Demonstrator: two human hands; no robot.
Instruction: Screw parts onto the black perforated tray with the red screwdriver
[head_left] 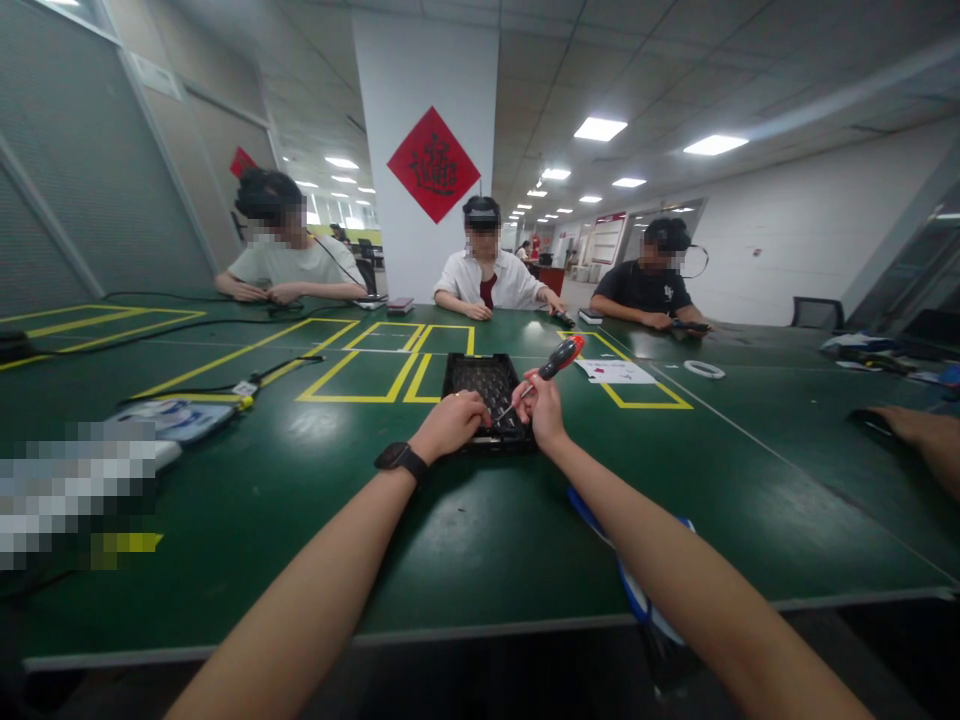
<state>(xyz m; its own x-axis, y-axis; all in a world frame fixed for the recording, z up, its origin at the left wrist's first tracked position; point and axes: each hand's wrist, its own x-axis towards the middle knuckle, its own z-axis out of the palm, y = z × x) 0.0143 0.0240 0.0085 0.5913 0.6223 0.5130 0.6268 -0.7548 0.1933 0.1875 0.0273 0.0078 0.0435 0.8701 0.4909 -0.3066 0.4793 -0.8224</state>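
A black box-like tray point(480, 378) with a patterned, shiny interior lies on the green table before me. My right hand point(541, 412) is closed around a screwdriver point(559, 358) with a red and black handle. The handle tilts up to the right, and the thin metal shaft points down left into the tray. At the tray's front left, my left hand point(454, 422) has its fingers bent together over the inside, close to the screwdriver's tip. Whatever those fingers hold, if anything, is too small to make out. A dark watch point(402, 460) is on my left wrist.
Yellow tape outlines point(352, 398) mark the green table point(315, 560). A printed sheet point(616, 372) and a white ring point(703, 370) lie to the right. Cables and a pale packet point(176, 418) are at left. Three people sit opposite; another person's hand point(911, 432) reaches in from the right.
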